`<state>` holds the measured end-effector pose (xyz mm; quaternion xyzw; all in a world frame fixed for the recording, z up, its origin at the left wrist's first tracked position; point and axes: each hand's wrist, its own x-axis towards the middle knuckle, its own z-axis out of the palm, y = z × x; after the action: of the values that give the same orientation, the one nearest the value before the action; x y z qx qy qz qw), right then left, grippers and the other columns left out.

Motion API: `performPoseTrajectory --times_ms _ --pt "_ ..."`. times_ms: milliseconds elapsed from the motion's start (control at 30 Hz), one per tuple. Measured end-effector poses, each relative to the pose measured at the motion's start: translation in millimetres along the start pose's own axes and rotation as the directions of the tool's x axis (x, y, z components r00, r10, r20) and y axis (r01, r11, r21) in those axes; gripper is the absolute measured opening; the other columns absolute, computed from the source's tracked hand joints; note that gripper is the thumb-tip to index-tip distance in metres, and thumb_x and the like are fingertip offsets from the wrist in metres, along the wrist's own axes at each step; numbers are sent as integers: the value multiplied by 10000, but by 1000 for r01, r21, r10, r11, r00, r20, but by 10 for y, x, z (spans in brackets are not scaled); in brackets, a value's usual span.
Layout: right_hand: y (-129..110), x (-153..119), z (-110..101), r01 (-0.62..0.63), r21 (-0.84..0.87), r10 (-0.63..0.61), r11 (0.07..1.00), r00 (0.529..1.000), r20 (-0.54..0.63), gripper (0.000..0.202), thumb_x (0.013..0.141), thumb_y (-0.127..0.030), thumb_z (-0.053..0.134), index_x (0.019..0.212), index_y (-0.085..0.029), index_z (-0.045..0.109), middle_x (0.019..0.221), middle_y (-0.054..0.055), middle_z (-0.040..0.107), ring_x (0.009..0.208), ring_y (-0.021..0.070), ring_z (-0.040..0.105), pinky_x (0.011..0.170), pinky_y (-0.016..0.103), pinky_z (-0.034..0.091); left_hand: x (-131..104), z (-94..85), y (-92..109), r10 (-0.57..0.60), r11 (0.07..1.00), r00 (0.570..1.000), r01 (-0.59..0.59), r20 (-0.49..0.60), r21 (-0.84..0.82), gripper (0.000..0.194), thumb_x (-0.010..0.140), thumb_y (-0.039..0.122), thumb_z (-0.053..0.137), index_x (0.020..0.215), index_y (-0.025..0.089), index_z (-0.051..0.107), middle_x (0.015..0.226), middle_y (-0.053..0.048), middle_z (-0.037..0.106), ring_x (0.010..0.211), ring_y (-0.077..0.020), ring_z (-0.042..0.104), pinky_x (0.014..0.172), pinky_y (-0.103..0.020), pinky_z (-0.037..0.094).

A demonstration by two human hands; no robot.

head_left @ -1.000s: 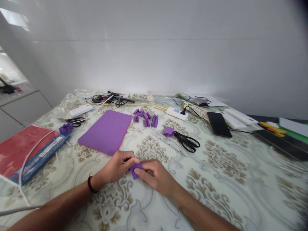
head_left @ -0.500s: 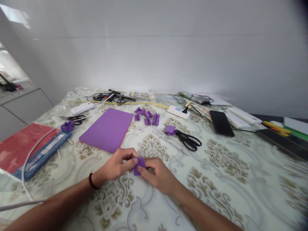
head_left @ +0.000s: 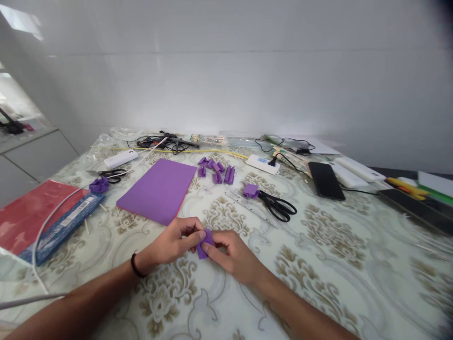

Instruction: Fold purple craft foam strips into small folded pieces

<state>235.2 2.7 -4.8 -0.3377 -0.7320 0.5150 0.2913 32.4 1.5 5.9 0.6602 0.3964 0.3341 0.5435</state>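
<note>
A small piece of purple paper (head_left: 205, 243) is pinched between my two hands just above the patterned tablecloth. My left hand (head_left: 180, 241) grips its left edge with thumb and fingers. From the other side my right hand (head_left: 230, 255) holds it, the thumb pressed on its face and the fingers mostly hidden behind. Beyond my hands lie several folded purple paper pieces (head_left: 217, 177). A stack of purple sheets (head_left: 159, 189), with red showing at its edge, rests to the left. Black-handled scissors (head_left: 279, 208) lie to the right, their blades under small purple squares (head_left: 251, 191).
A clear ruler (head_left: 251, 209) lies beside the scissors. Further back are a white power strip (head_left: 262, 164) and tangled black cables (head_left: 170, 142). At left are a red and blue packet (head_left: 53, 217), crumpled purple paper (head_left: 99, 185) and second scissors (head_left: 115, 176). A phone (head_left: 325, 181) sits right.
The purple piece has turned slightly between my fingers, and my left thumb has shifted a little to the right over it. Everything else on the table stays as it was.
</note>
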Motion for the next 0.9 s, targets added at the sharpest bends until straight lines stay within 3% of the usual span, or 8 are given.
performPoseTrajectory --times_ms 200,467,633,733,900 --pt "32 1 16 22 1 -22 1000 1000 9 355 981 -368 538 699 -166 612 626 -20 488 612 129 424 575 256 331 16 3 -20 -26 999 999 24 43 39 288 1009 387 556 863 145 615 709 -7 626 621 -115 532 585 -225 416" --pt "41 20 17 -43 62 41 997 999 35 377 960 -452 562 734 -159 635 632 -17 462 602 129 381 549 253 305 1 28 41 -2 991 1000 -2 31 134 331 1031 420 502 855 153 586 721 -7 605 638 -118 532 600 -228 424" --pt "8 16 15 -72 65 70 995 997 26 377 937 -420 574 659 -166 561 611 -21 455 581 122 379 538 255 295 -3 6 12 -27 999 997 24 70 48 328 1016 442 540 880 148 593 741 -13 619 653 -121 546 610 -230 429" --pt "-16 7 18 -75 69 74 995 997 23 359 946 -409 561 692 -159 600 626 -9 497 598 130 413 556 259 320 -6 -21 2 -35 999 992 40 124 -37 311 993 447 587 922 145 600 790 -29 644 691 -130 567 634 -237 444" --pt "7 9 26 -68 82 66 994 998 24 372 967 -423 547 728 -154 643 617 -18 462 587 127 387 544 258 305 -5 -23 0 -17 1000 994 16 111 13 321 1009 451 559 914 147 599 762 -15 616 666 -128 553 622 -240 438"
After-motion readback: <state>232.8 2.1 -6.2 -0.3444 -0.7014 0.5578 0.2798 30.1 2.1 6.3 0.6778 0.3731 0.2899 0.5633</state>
